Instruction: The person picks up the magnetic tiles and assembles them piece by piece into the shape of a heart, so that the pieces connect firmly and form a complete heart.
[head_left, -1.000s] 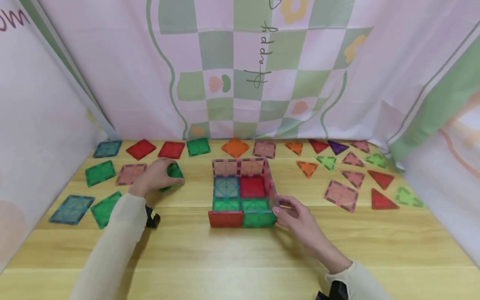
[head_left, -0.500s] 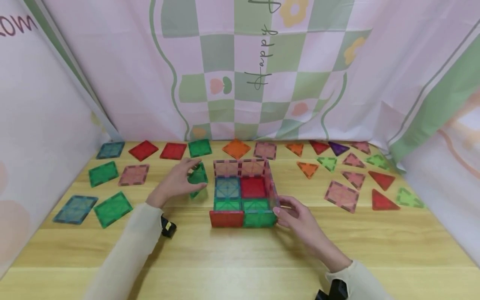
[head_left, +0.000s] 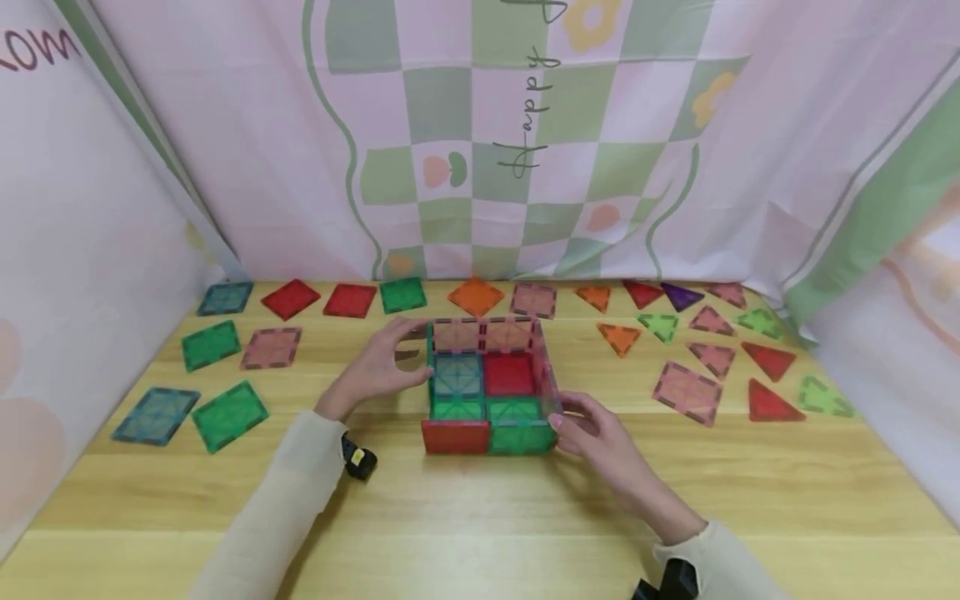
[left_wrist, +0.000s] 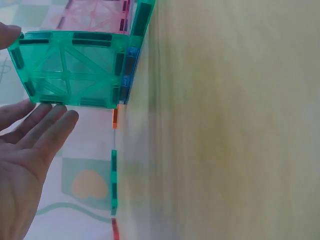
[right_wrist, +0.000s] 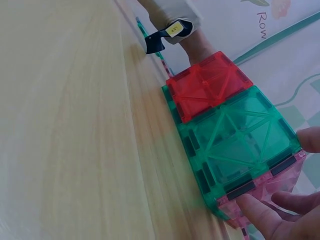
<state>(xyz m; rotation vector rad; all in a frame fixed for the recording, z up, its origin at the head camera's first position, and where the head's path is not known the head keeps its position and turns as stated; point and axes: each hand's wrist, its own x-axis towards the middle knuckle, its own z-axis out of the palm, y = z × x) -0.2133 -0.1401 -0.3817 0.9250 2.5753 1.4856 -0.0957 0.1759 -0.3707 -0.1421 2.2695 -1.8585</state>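
A low open box of magnetic tiles stands mid-table. Its floor shows blue, red and green squares. Pink tiles form the back and right walls; a red tile and a green tile make up the front. My left hand holds a green square tile upright along the box's left side, thumb at one edge and fingertips at the opposite edge. In the head view this tile is nearly edge-on. At the front right corner my right hand grips the box, with fingers on the pink side tile.
Loose square tiles lie to the left, such as a green one and a blue one. Behind the box is an orange square. Several triangles, including a red one, and a pink square lie right. A patterned curtain hangs behind.
My left hand has carried the green square tile rightward from the left part of the table to the box's left side. My right hand has stayed at the box's front right corner.
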